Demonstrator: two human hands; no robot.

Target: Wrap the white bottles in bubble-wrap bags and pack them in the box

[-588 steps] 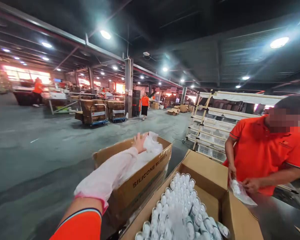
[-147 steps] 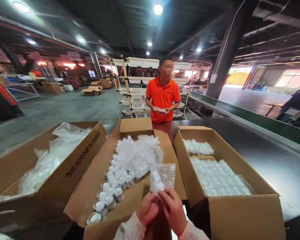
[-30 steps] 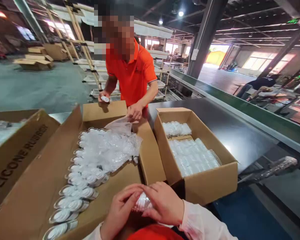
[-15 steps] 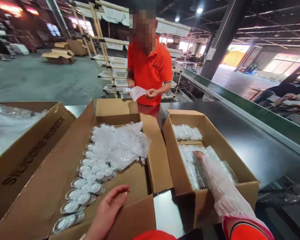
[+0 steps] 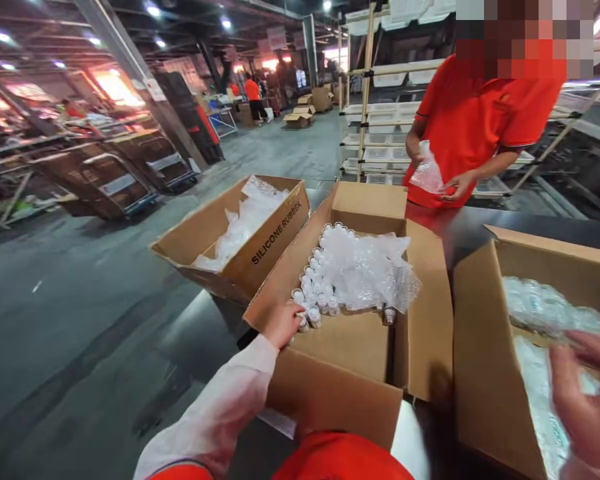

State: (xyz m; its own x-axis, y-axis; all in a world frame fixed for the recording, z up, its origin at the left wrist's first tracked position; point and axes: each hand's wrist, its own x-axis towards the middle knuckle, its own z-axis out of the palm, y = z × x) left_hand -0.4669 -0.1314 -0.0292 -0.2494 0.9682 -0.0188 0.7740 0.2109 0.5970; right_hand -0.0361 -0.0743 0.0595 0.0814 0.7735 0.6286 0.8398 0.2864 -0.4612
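Note:
Small clear bottles with white caps point(image 5: 314, 317) stand in rows inside the middle cardboard box point(image 5: 345, 347). My left hand point(image 5: 283, 325) reaches over that box's left wall, its fingers bent round a bottle at the near end of the rows; the hand partly hides the bottle. Crumpled bubble wrap point(image 5: 365, 267) lies over many of the bottles. My right hand point(image 5: 585, 393), blurred, hangs above the right cardboard box point(image 5: 485, 347) with its fingers apart and nothing visible in them. Clear-wrapped items point(image 5: 540, 303) lie inside that box.
A carton marked SILICONE RUBBER point(image 5: 275, 237) holds loose bubble wrap on the left. Across the dark metal table point(image 5: 200, 333) stands a co-worker point(image 5: 490, 133) in a red shirt, holding a clear bubble bag point(image 5: 427, 172). A shelf rack point(image 5: 367, 100) with white trays is behind.
The view has turned left. My left hand has moved to the bottles at the left wall and bent its fingers round one. My right hand has lifted away from the wrapped items.

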